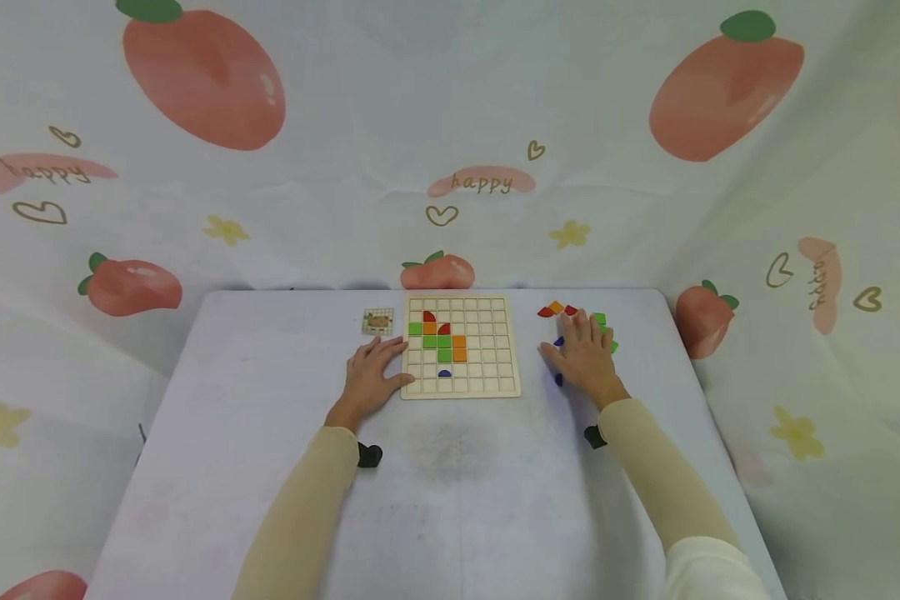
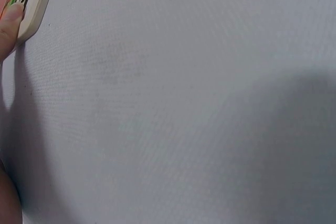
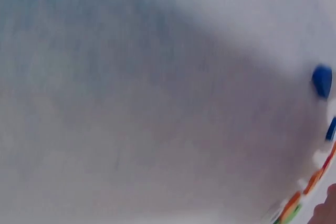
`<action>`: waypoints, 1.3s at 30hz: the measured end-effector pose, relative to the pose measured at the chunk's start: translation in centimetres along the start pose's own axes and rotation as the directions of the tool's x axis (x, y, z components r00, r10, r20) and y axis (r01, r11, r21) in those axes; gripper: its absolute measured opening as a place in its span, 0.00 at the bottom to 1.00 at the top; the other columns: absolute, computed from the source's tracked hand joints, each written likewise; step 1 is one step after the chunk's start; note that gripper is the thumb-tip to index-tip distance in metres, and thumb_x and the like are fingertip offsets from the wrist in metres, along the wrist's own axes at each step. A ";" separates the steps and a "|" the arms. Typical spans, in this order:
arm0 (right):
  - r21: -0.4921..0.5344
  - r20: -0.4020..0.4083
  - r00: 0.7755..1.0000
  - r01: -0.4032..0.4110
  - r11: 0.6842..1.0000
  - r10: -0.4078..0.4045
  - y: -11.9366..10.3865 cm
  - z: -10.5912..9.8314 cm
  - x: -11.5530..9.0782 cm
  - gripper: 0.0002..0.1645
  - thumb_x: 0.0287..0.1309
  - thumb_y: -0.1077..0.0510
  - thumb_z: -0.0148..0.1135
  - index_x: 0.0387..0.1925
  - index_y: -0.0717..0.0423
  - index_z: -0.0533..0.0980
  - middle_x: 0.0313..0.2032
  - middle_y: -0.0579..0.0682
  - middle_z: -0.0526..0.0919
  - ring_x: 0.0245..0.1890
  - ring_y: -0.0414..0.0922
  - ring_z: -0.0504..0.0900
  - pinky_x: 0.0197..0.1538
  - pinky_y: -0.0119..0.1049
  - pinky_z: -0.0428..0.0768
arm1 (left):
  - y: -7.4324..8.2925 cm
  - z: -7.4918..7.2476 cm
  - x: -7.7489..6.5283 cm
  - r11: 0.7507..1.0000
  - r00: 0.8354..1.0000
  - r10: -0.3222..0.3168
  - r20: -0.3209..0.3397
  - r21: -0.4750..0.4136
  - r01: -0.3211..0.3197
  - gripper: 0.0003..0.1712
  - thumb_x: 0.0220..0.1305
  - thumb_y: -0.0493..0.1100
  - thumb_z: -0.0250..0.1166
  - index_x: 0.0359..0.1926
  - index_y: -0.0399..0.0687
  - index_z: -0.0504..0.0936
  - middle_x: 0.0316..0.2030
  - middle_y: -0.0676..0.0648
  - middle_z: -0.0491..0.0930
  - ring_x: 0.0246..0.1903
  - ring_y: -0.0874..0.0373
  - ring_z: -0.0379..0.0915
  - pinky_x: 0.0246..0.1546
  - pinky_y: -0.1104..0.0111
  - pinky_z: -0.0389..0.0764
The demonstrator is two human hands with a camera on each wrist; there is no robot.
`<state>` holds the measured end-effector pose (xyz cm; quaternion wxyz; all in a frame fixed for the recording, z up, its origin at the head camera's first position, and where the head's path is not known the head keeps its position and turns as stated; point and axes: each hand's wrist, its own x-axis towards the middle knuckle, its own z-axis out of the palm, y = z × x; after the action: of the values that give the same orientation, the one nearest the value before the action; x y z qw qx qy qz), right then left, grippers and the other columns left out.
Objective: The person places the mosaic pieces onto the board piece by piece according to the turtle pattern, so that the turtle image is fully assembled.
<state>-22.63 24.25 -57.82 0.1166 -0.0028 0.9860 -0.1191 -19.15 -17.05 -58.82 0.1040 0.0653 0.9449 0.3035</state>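
A wooden grid board (image 1: 487, 363) lies at the far middle of the table, with green, orange, red and blue pieces set in some of its squares. My left hand (image 1: 367, 379) rests along the board's left edge, fingers extended. Its thumb (image 2: 9, 24) touches the board's corner (image 2: 35, 17) in the left wrist view. To the right, my right hand (image 1: 587, 354) reaches over loose coloured pieces with its fingers spread, hiding some of them. Red and orange pieces (image 1: 556, 308) show beyond it, green ones (image 1: 600, 318) beside its fingertips, and a blue piece (image 3: 322, 81) in the right wrist view.
A small picture card (image 1: 378, 321) showing a pattern on a grid lies left of the board. The white table (image 1: 450, 517) meets a fruit-print cloth backdrop (image 1: 345, 208) at its far edge. Dark wrist-worn parts (image 1: 370, 456) show beneath the sleeves.
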 end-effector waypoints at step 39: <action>0.350 -0.092 0.965 -0.200 0.915 0.247 4.9 -1.4 -1.3 0.22 0.70 0.50 0.62 0.55 0.63 0.75 0.72 0.68 0.56 0.73 0.67 0.52 0.74 0.65 0.57 | -0.4 0.4 0.4 1.000 1.000 -0.004 0.003 0.003 0.004 0.42 0.64 0.63 0.69 0.76 0.64 0.66 0.79 0.58 0.59 0.82 0.47 0.40 0.75 0.42 0.48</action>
<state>-21.56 29.33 -57.38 0.0615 0.1381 0.9504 -0.2719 -19.52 -17.10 -59.43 0.1058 0.0638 0.9453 0.3018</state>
